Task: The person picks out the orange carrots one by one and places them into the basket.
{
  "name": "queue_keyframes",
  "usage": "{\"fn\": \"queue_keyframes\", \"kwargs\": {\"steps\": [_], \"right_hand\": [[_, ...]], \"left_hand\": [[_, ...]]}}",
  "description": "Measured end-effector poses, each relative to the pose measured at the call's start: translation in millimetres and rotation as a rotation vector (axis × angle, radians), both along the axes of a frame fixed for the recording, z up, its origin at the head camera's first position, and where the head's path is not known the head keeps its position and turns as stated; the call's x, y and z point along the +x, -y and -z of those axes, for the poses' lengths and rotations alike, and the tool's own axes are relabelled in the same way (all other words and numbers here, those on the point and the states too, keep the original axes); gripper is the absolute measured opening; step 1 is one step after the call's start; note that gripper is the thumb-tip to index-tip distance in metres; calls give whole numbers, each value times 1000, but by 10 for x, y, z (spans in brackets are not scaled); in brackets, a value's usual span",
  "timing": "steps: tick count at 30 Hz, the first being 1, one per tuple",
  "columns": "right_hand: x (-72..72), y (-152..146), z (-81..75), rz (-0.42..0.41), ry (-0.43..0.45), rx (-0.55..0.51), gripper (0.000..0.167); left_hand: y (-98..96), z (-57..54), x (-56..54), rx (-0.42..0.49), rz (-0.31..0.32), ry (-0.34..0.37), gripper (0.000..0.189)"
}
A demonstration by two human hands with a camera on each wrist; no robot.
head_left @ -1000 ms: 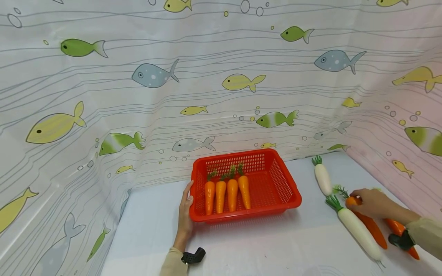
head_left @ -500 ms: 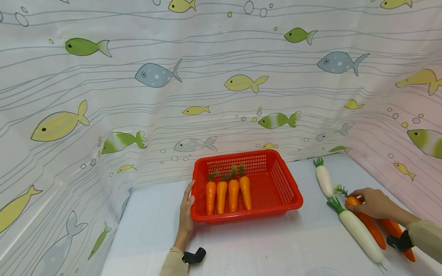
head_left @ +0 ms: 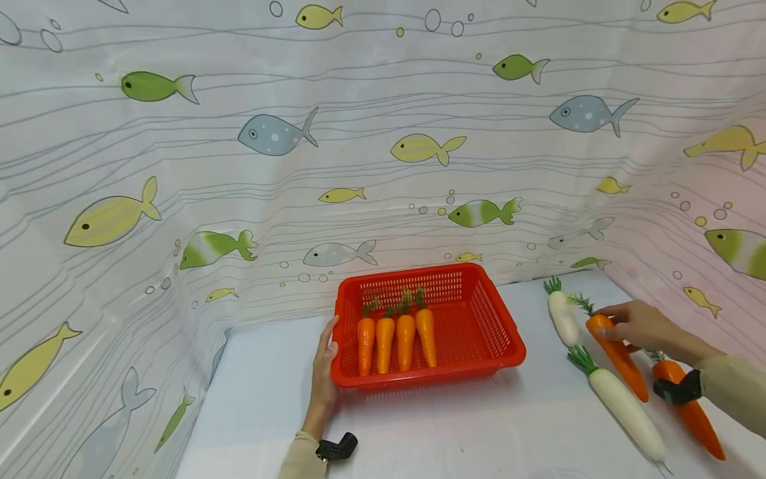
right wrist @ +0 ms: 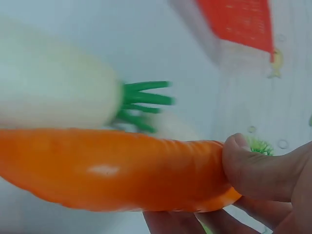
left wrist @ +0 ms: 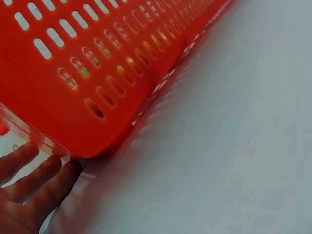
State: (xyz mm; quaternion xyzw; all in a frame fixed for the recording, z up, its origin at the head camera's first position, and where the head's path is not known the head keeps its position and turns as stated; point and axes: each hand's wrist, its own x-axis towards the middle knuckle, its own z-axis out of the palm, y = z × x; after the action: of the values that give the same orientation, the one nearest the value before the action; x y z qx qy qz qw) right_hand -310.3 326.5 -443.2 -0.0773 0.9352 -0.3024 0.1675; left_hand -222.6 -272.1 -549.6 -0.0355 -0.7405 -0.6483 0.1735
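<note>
My right hand (head_left: 637, 326) pinches an orange carrot (head_left: 619, 359) near its leafy top, thumb on one side and fingers beneath, as the right wrist view shows. That carrot (right wrist: 107, 168) appears raised above the table. Beside it lie a long white radish (head_left: 625, 409) with green stems and a smaller white radish (head_left: 562, 318). A second carrot (head_left: 697, 419) rests under my right wrist. My left hand (head_left: 323, 369) touches the left side of a red plastic basket (head_left: 427, 380); its extended fingers (left wrist: 53, 187) meet the basket's corner in the left wrist view.
Inside the basket, several carrots (head_left: 405, 342) lie side by side in its left half, leafy tops to the back. The white table (head_left: 455, 432) is bounded by a fish-print curtain (head_left: 371, 159) at the back and sides.
My right hand has lifted the carrot from between the long radish and the other carrot, moving it up and away from me. My left hand stays at the basket.
</note>
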Motion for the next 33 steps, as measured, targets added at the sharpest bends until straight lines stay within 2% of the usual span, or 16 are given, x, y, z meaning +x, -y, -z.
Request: {"fn": "queue_keyframes", "kwargs": {"steps": [6,11,16,21,26,33], "right_hand": [[-136,85,-134,20,70,-99,74],[-199,214,-166,15,109,-175,80],[-309,362,-197,0,114,-238,79],[-424,566,-279,-3,120,-292,80],[-480,771,-357,-20,120,-347,79],[-561,1038,-401,-44,192,-487,75]], "left_hand": [[-4,27,7,-3,-9,1,54],[-4,57,0,0,-3,2,54],[14,50,-13,31,23,-2,54],[26,28,-15,27,15,1,54],[16,12,-15,16,10,5,54],[11,14,-21,13,0,4,54]]}}
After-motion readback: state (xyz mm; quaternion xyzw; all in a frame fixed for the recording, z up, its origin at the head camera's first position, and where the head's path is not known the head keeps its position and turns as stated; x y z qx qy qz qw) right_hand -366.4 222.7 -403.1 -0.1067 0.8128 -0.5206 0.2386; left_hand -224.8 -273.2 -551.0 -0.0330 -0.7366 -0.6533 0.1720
